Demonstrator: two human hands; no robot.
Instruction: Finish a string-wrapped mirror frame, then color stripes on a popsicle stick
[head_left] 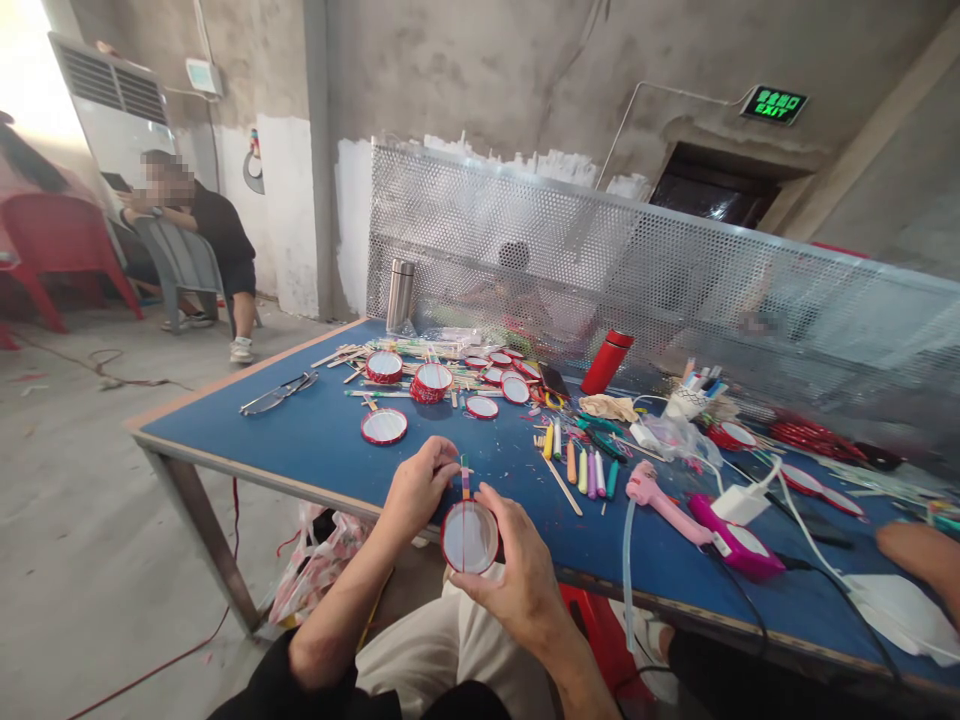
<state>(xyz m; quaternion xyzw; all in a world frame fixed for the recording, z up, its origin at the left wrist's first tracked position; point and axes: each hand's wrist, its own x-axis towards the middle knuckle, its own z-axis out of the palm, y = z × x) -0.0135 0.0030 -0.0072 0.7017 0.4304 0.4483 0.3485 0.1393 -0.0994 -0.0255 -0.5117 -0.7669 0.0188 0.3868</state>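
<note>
My right hand [517, 550] grips a round white disc with a red rim [469, 537] by its edges, just in front of the table edge. A thin red line runs down the disc's face, and a short coloured stick [465, 478] stands up from its top. Beside the stick, my left hand [424, 482] has its thumb and fingers pinched together; whether something small is between them is too hard to see. Farther back on the blue table [300, 450] lie a single red-rimmed disc [384, 426] and a stack of similar ones [430, 382].
Right of centre lie coloured glue sticks [583, 470], a pink glue gun [664, 505] and a magenta device [739, 545] with cables. A red bottle [607, 363], a steel flask [400, 296] and glasses [279, 393] are farther off. Another person's arm [922, 560] rests at right.
</note>
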